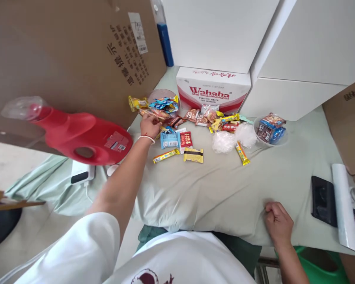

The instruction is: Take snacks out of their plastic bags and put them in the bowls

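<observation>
White short-sleeved T-shirt (177, 256) with a dark print sits right under the camera, one of those. Left to right: one big red plastic jug (77, 134) with a clear cap, left of the left hand (150, 125). That hand has its fingers bent down over shiny snack wrappers (158, 114) at the near side of the pinkish see-through bowl (159, 94); can't tell if it's pinching one or just touching. Imo best is a light fingertip pinch on one wrapper's edge, lifted straight up so the neighbours don't get dragged.

Wrappers there overlap too much to count. Just right of that hand: one light-blue packet (170, 140), one red packet (186, 139), one long yellow stick packet (166, 156), one flat yellow packet with a dark stripe (193, 155). Between the hands, farther out: one white-and-red cardboard box (213, 92), two crumpled clear plastic clumps (224, 142). Beyond the right hand (279, 223), one clear plastic bowl (284, 138) with at least three packets. Right hand's a curled fist on the cloth, nothing visible in it. Right of it: one black phone (324, 201), one glossy white roll (345, 209).
</observation>
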`<action>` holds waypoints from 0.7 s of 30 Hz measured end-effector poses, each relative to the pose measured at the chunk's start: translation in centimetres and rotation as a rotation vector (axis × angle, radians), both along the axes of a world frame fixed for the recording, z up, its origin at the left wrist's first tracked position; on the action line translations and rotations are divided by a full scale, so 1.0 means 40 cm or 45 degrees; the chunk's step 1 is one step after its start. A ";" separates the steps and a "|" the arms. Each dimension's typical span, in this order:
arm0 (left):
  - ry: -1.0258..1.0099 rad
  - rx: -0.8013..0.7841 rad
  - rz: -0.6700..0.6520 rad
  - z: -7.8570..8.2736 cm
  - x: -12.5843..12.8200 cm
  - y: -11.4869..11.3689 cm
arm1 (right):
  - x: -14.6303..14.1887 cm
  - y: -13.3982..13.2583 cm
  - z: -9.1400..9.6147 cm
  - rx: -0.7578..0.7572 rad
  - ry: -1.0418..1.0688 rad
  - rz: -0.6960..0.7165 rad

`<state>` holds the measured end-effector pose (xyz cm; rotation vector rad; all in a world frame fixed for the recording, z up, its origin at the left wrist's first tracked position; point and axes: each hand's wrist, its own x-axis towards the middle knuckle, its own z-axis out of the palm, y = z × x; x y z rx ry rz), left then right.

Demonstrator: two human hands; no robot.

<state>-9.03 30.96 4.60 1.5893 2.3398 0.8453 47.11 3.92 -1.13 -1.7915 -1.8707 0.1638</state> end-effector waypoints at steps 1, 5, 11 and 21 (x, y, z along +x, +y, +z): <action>-0.004 0.014 -0.002 -0.008 0.022 -0.032 | 0.001 0.001 0.000 0.002 0.001 0.003; -0.046 0.074 -0.074 -0.031 0.154 -0.128 | 0.000 0.002 0.001 0.044 0.022 0.031; -0.059 0.260 -0.393 -0.002 0.289 -0.250 | -0.005 0.003 0.008 0.061 0.067 0.036; 0.058 -0.080 0.224 -0.166 0.233 -0.535 | -0.002 0.020 0.034 -0.036 0.055 0.032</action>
